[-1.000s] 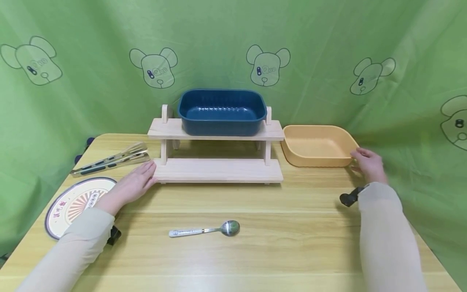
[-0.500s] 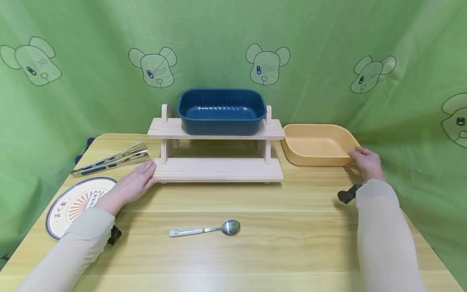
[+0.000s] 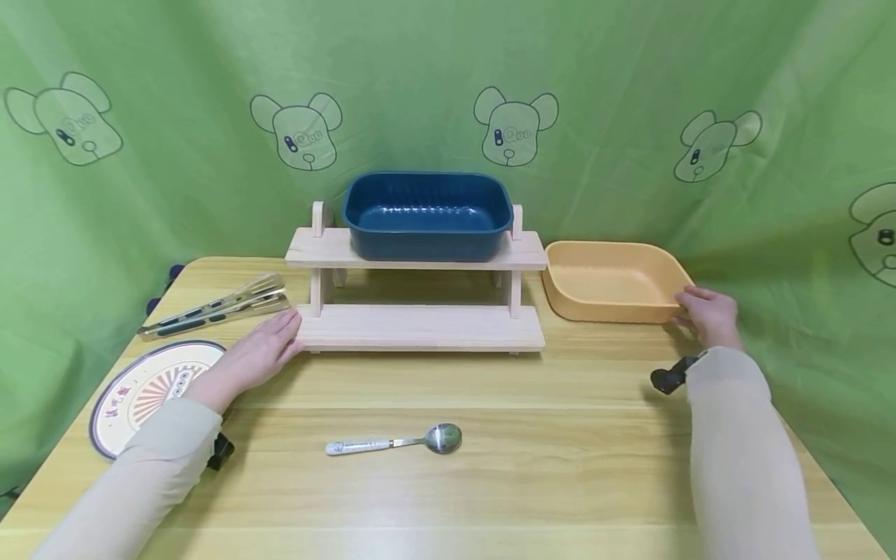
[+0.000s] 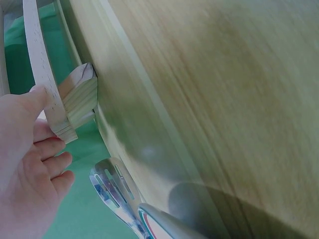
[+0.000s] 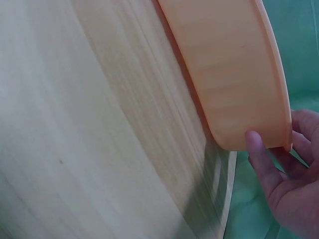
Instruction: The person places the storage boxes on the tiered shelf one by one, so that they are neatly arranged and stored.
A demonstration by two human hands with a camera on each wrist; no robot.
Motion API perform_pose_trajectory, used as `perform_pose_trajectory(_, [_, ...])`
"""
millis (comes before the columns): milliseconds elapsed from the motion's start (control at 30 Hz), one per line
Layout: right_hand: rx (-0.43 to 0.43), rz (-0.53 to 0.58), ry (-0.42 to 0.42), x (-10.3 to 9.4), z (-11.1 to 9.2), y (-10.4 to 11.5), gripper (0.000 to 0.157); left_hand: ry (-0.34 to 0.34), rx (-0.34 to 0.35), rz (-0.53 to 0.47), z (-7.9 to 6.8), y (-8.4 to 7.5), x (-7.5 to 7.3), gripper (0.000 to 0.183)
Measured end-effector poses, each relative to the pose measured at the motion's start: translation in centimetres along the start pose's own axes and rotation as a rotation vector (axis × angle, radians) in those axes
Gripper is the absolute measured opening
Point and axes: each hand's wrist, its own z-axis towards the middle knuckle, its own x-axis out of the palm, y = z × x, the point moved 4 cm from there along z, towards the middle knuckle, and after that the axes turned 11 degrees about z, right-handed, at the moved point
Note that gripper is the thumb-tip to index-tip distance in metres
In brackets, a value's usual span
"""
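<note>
A two-tier wooden shelf (image 3: 420,327) stands at the back middle of the table, with a deep blue basin (image 3: 428,246) on its upper board. My left hand (image 3: 255,354) holds the left end of the lower board. In the left wrist view, the thumb lies on one face of that board (image 4: 42,59) and the fingers curl at the other. To the right of the shelf sits an orange-yellow basin (image 3: 609,311). My right hand (image 3: 710,315) grips its front right corner. The right wrist view has the thumb against the outer wall and the other fingers around the rim.
Metal tongs (image 3: 210,313) with dark grips lie at the back left, behind a round patterned plate (image 3: 126,389) partly hidden by my left forearm. A spoon (image 3: 443,439) lies across the front middle of the table (image 3: 546,490). A green curtain (image 3: 413,70) hangs close behind.
</note>
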Motion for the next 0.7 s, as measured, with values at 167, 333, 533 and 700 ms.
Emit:
perform_pose_trajectory(167, [0.023, -0.022, -0.032, -0.1, 0.0, 0.3, 0.063, -0.003, 0.002, -0.002, -0.1, -0.1, 0.0, 0.053])
perform_pose_trajectory(333, [0.019, -0.064, -0.037, -0.1, 0.0, 0.7, 0.058, -0.002, -0.003, -0.009, -0.1, 0.0, 0.0, 0.053])
perform_pose_trajectory(533, [-0.017, -0.209, -0.008, 0.1, 0.0, 1.1, 0.057, 0.001, -0.006, -0.006, 0.0, 0.1, 0.0, 0.054])
perform_pose_trajectory(700, [-0.028, -0.297, 0.029, 0.2, -0.2, 1.1, 0.054, -0.001, -0.003, -0.008, 0.0, 0.1, 0.0, 0.053])
